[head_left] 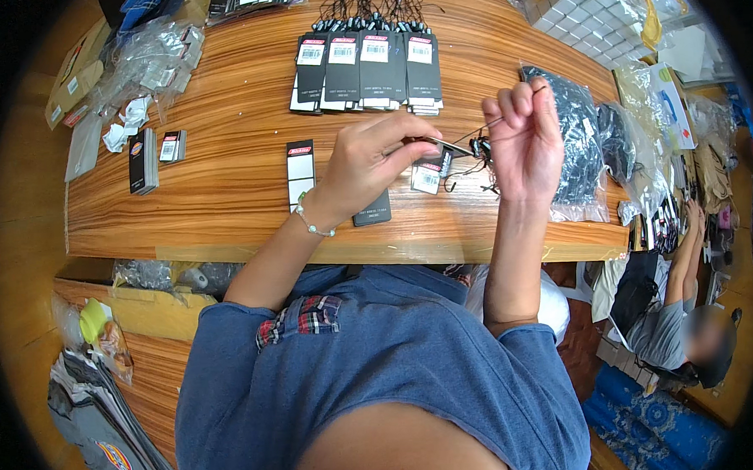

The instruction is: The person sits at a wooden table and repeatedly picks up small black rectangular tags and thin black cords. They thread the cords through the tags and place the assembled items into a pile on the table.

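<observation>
My left hand (361, 164), with a beaded bracelet at its wrist, pinches the top of a black hang tag (427, 179) that carries a white barcode sticker. A thin dark string (473, 132) stretches from there to my right hand (530, 140), which is raised with its fingers curled and pinched on the string. Between the hands lies a small tangle of black strings (481, 159) with dark fasteners. Partly under my left hand rests another black tag (372, 212). Beside it is a black tag with white panels (301, 173).
Rows of strung black tags (361, 72) lie at the far middle. Small tag stacks (143, 161) stand left, near clear plastic bags (155, 64). A bag of black strings (570, 142) and a wrapped block of white boxes (590, 16) are right. Another person (671, 331) sits at lower right.
</observation>
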{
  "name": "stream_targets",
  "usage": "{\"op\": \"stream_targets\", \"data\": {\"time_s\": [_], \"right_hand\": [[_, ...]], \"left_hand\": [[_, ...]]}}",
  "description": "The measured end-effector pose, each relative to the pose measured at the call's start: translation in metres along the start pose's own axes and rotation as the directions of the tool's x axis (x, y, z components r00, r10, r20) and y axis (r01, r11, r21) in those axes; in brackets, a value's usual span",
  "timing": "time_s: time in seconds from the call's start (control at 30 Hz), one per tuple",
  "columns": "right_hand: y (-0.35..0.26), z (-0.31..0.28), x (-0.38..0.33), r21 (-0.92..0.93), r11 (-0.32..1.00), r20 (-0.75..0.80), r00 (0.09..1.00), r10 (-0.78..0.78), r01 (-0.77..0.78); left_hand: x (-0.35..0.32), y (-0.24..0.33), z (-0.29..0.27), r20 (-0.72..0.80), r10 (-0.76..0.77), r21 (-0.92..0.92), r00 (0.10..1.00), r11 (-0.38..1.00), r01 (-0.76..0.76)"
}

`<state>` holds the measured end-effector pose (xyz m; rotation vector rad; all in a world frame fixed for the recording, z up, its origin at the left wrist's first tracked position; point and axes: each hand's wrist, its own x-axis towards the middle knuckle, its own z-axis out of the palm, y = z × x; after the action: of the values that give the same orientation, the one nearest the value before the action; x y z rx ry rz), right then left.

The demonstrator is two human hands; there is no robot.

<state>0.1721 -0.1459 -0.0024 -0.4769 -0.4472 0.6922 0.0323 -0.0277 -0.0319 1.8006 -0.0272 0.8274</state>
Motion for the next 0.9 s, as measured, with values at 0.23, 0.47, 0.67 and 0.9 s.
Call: {"op": "stream_targets", "data": {"time_s": [0.23,0.47,0.67,0.9], "right_hand": [[0.017,0.032,-0.02,-0.11,0.992,0.073,0.994,0.075,-0.067],[0.021,0.038,-0.038,-0.287,0.958,0.069,0.996,0.048,-0.027],[0.02,0.041,-0.045,-0.383,0.923,0.061,0.996,0.067,-0.039],[0.021,0.049,-0.046,-0.58,0.815,0.089,0.992,0.091,-0.023]], "left_hand": [[-0.034,-0.008,-0.02,0.067,-0.182,-0.019,0.981,0.983,0.184],[-0.056,-0.02,-0.109,-0.077,-0.387,0.675,0.919,0.658,0.334],[-0.067,-0.023,-0.121,-0.032,-0.496,0.636,0.868,0.66,0.4],[-0.054,-0.002,-0.105,-0.091,-0.581,0.024,0.809,0.811,0.585]]}}
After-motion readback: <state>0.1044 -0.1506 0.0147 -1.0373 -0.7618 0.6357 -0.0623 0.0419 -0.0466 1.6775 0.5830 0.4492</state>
